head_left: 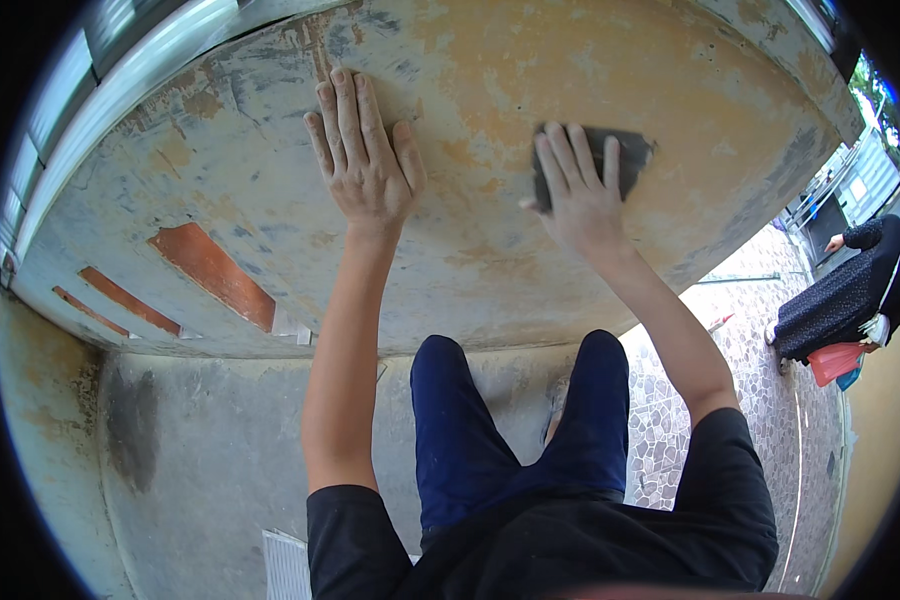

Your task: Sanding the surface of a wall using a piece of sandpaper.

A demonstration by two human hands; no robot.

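In front of me stands a wall (480,215) with worn, patchy yellow-tan and grey paint. My left hand (368,165) lies flat on it, fingers pointing up and thumb apart, with nothing in it. Pale dust coats those fingers. To the right, my right hand (582,205) presses a dark grey sheet of sandpaper (630,155) against the paint. Its fingers lie across the sheet, partly covering it, and the thumb is by the lower left edge. Slight blur softens this hand and the sheet.
Slanted openings (215,275) showing orange brick cut into the wall at lower left. Below are my knees and a grey concrete floor (220,430). At right, a person in dark clothes (845,285) with a red bag (836,362) is on stone-patterned paving (750,400).
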